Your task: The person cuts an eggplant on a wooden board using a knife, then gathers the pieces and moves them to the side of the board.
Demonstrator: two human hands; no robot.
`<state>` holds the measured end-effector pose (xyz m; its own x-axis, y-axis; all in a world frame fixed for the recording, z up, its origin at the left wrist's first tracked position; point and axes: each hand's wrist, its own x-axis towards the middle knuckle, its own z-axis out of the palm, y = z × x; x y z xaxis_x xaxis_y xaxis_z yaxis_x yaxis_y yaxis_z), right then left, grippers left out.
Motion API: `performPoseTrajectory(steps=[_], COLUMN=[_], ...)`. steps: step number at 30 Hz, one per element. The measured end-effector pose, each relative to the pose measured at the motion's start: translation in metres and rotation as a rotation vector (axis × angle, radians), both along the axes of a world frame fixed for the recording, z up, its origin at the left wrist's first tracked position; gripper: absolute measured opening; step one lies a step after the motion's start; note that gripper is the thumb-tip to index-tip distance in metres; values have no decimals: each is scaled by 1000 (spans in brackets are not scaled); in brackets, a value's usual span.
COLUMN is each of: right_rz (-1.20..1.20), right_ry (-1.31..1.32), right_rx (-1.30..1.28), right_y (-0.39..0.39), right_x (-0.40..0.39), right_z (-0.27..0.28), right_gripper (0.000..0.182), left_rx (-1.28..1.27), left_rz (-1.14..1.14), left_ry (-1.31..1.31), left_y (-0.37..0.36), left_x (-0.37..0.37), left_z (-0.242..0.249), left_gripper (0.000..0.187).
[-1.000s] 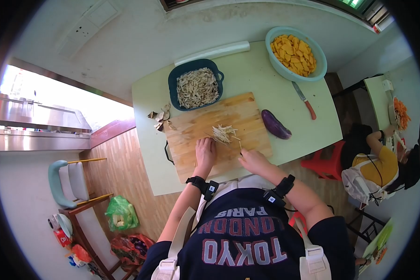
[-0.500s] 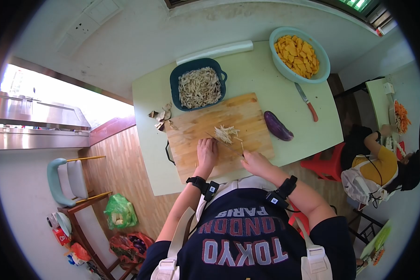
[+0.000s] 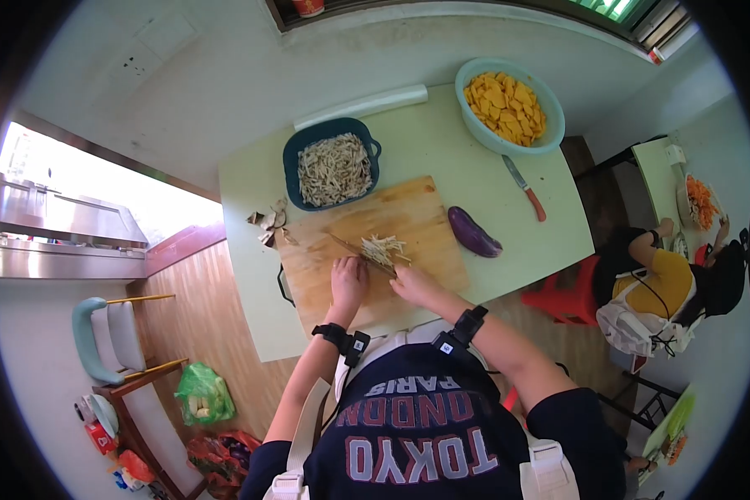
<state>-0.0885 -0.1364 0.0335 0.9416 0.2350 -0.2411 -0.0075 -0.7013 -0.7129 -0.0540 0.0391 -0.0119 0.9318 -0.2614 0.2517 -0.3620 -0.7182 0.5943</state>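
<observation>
Pale shredded strips (image 3: 382, 250) lie in a small heap on the wooden cutting board (image 3: 421, 212). A kitchen knife (image 3: 360, 252) slants across the board along the near side of the heap. My right hand (image 3: 415, 286) is closed around its handle. Just left of the blade, my left hand (image 3: 349, 282) rests on the board with curled fingers pressed together; whatever is under them is hidden. Beyond the board stands a dark teal basin (image 3: 292, 171) full of similar strips. A purple eggplant (image 3: 475, 232) lies to the right of the board.
A light blue bowl (image 3: 554, 125) of orange slices stands at the back right, near a red-handled knife (image 3: 526, 190). Dark trimmings (image 3: 268, 221) lie left of the board, and a white roll (image 3: 362, 106) lies along the wall. A co-worker (image 3: 662, 283) sits at the right beside another table.
The view has shifted, so the table appears further left. The knife blade shows more fully beside the heap, and my left fingers look more tightly curled.
</observation>
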Motion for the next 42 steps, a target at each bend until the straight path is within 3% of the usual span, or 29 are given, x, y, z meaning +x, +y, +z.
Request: performPoseTrajectory(steps=[4,6,10,13,21,24,33,42], right_rz=[-35,-52,42,34,-60,-48,8,-15], right_ry=[-31,18,38,101,72,78,10,35], right_rx=[-26,-33,-26,-99,-116,-124,-218,-222], right_y=[-10,-18,-27,-28,-41,-38,-19,-5], right_x=[-11,-21,-32,-38,-41,-47,-46,-49], right_z=[8,25,26,22,28,34,41,27], right_gripper=[28,27,28,29,27,27,22,20], left_rx=[-110,-248,-133,-177,-196,-238,-48,-119], left_rz=[24,158,167,163,62,96,57,76], left_ry=[102,122,212,291,208,320,102,13], left_y=[10,20,34,26,-4,-4,-2,-7], left_x=[6,6,-4,-10,-6,-10,-13,-11], left_z=[3,-5,-5,2,-4,6,-5,-17], left_gripper=[5,4,8,9,7,7,17,20])
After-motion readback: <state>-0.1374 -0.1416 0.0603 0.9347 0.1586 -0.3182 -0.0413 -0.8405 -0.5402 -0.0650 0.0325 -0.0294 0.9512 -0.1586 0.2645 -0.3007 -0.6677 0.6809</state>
